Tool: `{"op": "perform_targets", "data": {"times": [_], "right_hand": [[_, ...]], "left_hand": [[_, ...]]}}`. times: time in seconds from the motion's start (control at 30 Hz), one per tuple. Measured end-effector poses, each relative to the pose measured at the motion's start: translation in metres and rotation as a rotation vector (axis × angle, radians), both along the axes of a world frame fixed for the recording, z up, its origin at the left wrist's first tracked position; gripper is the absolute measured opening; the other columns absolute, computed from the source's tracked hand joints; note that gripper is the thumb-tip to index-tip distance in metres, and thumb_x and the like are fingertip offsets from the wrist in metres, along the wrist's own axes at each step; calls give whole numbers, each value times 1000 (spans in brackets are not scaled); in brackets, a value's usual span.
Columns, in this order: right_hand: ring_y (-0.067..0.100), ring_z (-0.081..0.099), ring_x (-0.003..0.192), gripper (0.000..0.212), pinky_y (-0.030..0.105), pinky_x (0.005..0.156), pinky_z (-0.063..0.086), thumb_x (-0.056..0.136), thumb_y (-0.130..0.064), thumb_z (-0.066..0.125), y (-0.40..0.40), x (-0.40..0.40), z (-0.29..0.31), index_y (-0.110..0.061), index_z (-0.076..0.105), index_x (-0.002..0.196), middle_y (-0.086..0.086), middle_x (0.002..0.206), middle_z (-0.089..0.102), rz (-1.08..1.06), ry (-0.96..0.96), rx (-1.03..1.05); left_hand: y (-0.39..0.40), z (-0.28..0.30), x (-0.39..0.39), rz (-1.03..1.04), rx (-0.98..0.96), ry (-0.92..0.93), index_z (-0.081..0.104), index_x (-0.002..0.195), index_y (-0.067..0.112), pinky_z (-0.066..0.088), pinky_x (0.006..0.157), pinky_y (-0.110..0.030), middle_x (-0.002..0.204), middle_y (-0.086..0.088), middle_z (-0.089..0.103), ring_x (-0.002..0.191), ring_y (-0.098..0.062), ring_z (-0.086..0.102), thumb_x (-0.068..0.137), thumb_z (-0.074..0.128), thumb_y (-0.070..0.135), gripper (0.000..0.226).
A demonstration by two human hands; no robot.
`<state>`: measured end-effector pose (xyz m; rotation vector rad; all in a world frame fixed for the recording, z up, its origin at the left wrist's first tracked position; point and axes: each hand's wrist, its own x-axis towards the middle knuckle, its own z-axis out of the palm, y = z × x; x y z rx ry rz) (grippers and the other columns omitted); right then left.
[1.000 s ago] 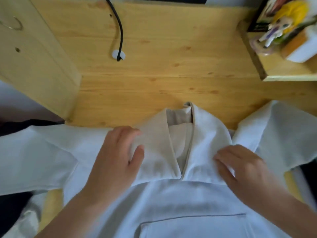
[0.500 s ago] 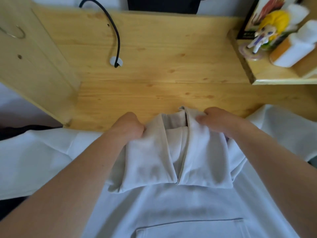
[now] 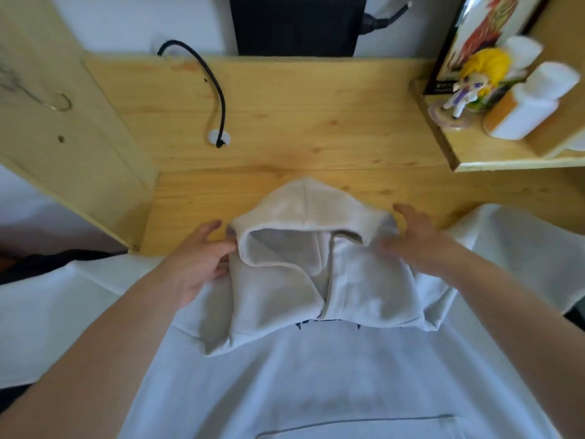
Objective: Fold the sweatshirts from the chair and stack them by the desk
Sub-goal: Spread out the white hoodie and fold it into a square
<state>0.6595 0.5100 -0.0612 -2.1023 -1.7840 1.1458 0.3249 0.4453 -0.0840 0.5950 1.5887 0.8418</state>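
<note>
On the desk point(image 3: 300, 115) edge, my hoodie point(image 3: 316, 375) lies front up, body running to 6 o'clock, sleeves out at 9 and 3. Hood point(image 3: 310, 236) sits at 12 o'clock of the chest, opening facing me, tip on the wood. My left hand point(image 3: 196, 264) touches the hood's 9 o'clock side, fingers loose, not clamped. My right hand point(image 3: 414, 239) rests at its 3 o'clock side, fingers straight, blurred. Hands apart, hood between them. Cable point(image 3: 218, 103) at 11 o'clock, figurine point(image 3: 468, 90) on shelf point(image 3: 474, 153) at 2 o'clock.
</note>
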Motion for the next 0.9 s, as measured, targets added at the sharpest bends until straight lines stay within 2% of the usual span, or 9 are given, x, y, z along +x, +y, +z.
{"op": "perform_targets", "data": {"times": [0.13, 0.27, 0.37, 0.47, 0.53, 0.6, 0.7, 0.83, 0.9], "right_hand": [[26, 59, 107, 68, 45, 93, 54, 90, -3, 58, 0, 8, -19, -29, 38, 149, 3, 128, 57, -134, 151, -155], [24, 53, 114, 53, 34, 86, 49, 91, -18, 59, 9, 0, -14, -29, 47, 142, 4, 139, 46, -209, 45, 123], [21, 48, 94, 34, 29, 71, 39, 91, -19, 57, 2, -9, -8, -21, 55, 125, 6, 122, 48, -145, -100, 292], [27, 63, 79, 47, 32, 67, 44, 90, -41, 52, -8, -23, -12, -24, 42, 132, 10, 102, 65, -158, -121, 122], [31, 70, 72, 59, 36, 64, 55, 88, -43, 53, -14, -31, -17, -30, 30, 141, 14, 95, 69, -154, -83, 8], [35, 68, 91, 62, 45, 78, 58, 89, -30, 56, -12, -33, -21, -34, 32, 145, 13, 103, 68, -186, 15, 81], [34, 59, 102, 51, 39, 88, 50, 92, -21, 54, -10, -23, -18, -33, 45, 141, 8, 102, 65, -191, -29, 233], [42, 52, 116, 61, 43, 97, 44, 90, -28, 64, -15, -16, -26, -24, 39, 146, 16, 130, 44, 64, -364, 48], [43, 43, 127, 73, 44, 104, 39, 87, -30, 69, 0, -16, -24, -23, 32, 150, 16, 139, 34, 45, -355, 21]], "left_hand": [[-1, -7, -1, 23, -16, -46, 59, 129, 38, 46, 93, -42, 100, -2, 77, 97, -24, 67, 88, 65, 5, 53], [-5, -9, 6, 22, 91, 386, 57, 123, 36, 45, 77, -34, 116, -8, 62, 89, -20, 59, 68, 73, 43, 57], [-14, -10, 20, -107, 224, 609, 53, 117, 28, 41, 62, -31, 94, -3, 56, 79, -23, 58, 82, 75, 37, 42], [-17, -22, 25, -327, 170, 662, 52, 131, 40, 45, 73, -31, 104, -7, 57, 87, -27, 61, 88, 70, 42, 47], [-15, -21, 26, -315, 192, 680, 63, 117, 32, 43, 71, -22, 101, -2, 65, 89, -21, 63, 92, 68, 33, 26], [-18, -7, 29, -148, 240, 608, 70, 99, 27, 42, 68, -15, 90, 9, 70, 87, -13, 65, 93, 66, 28, 8], [-31, 6, 29, -35, 229, 426, 78, 90, 28, 49, 79, -28, 82, 12, 74, 83, -9, 68, 88, 55, 40, 26], [-41, -6, 28, -485, 29, 592, 77, 97, 34, 40, 61, -8, 84, 6, 76, 75, -6, 67, 101, 55, 27, 24], [-25, -7, 19, -470, 86, 642, 78, 110, 31, 37, 61, -2, 97, 7, 76, 76, 0, 62, 99, 62, 20, 22]]}}
